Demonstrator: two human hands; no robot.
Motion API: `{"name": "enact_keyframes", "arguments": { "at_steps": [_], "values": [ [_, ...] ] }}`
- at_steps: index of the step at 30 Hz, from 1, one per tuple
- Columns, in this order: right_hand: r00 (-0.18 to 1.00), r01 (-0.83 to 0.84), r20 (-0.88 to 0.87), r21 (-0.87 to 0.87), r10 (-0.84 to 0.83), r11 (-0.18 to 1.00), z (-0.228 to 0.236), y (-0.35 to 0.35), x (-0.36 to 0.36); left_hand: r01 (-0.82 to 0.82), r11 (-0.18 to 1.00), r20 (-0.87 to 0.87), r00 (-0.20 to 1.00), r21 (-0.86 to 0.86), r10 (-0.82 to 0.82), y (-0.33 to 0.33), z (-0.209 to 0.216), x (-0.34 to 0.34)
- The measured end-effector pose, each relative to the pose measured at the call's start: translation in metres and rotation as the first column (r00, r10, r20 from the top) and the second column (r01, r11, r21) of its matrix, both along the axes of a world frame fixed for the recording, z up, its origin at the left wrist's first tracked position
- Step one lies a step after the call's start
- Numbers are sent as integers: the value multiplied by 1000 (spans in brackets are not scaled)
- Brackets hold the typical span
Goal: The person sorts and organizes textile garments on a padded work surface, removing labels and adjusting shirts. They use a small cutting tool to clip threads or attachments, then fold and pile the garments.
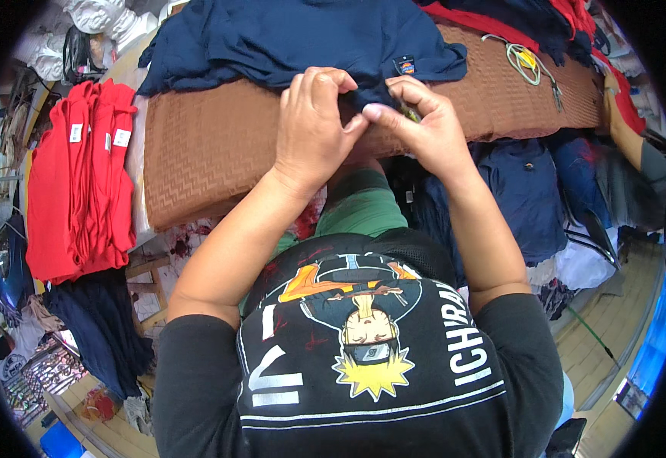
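A navy garment [295, 42] with a small label [404, 66] at its edge lies across the brown cloth-covered table [211, 153]. My left hand [314, 126] is closed on the near edge of this garment, thumb and forefinger pinched at a fold. Just to the right, my right hand [432, 126] curls its fingers at the same fold, below the label. Tucked in its grip is a small dark and yellowish tool [409, 113], apparently thread snips; most of it is hidden by the fingers. The two thumbs are close together over the table's near edge.
Red folded garments [81, 183] hang over the left end, dark cloth [100, 328] below them. A coiled pale cord [527, 65] lies at the table's right. Red and navy garments [501, 27] are piled at the far right. Navy clothes [520, 191] hang below the near edge.
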State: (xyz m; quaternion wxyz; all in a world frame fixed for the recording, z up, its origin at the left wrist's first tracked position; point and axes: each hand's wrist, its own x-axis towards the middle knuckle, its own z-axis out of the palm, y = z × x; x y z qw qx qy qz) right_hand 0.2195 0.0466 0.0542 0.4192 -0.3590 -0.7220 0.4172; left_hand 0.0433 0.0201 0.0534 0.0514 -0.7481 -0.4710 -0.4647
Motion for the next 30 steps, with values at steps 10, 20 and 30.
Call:
{"name": "enact_keyframes", "arguments": {
  "at_steps": [10, 20, 30],
  "values": [
    [993, -94, -108, -435, 51, 896, 0, 24, 15, 207, 947, 244, 959, -247, -146, 13, 30, -33],
    [976, -93, 192, -71, 105, 993, 36, 52, 31, 623, 600, 745, 664, -502, -65, 4, 18, -32],
    [985, -31, 169, 307, -23, 951, 43, 18, -5, 374, 793, 542, 838, -481, -67, 2, 13, -21]
  ]
}}
